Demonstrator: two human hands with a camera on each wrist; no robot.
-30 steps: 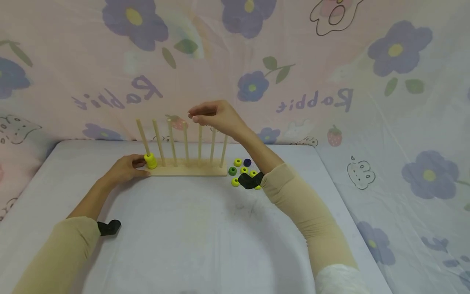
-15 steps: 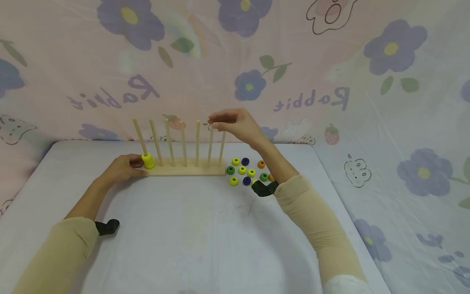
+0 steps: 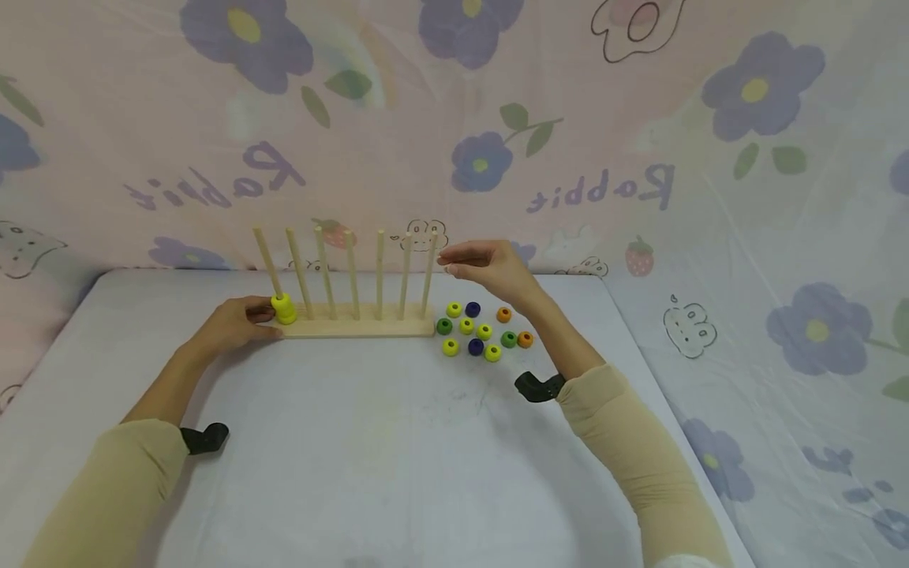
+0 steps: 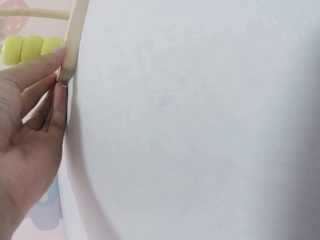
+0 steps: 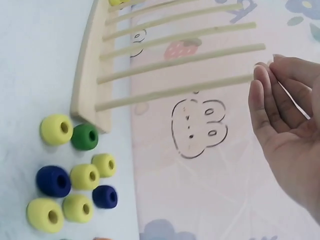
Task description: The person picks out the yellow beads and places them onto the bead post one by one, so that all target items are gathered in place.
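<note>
A wooden peg rack (image 3: 362, 326) with several upright dowels stands toward the back of the table. Yellow beads (image 4: 32, 49) are stacked on its leftmost peg. My left hand (image 3: 237, 323) grips the left end of the base, with the thumb on its front side and the fingers behind and at the end. My right hand (image 3: 493, 272) hovers beside the top of the rightmost peg, its fingers loosely bent and nothing seen between them. In the right wrist view my right hand (image 5: 295, 120) has thumb and fingertips close together near that peg's tip.
Several loose beads lie right of the rack: yellow ones (image 3: 450, 347), dark blue ones (image 3: 476, 347), green ones (image 3: 508, 339) and orange ones (image 3: 525, 339). A patterned cloth backdrop (image 3: 426, 102) hangs behind the white-covered table (image 3: 341, 457).
My right hand has moved right and down, from above the middle pegs to beside the rightmost one, uncovering more loose beads. My left hand keeps its hold on the rack.
</note>
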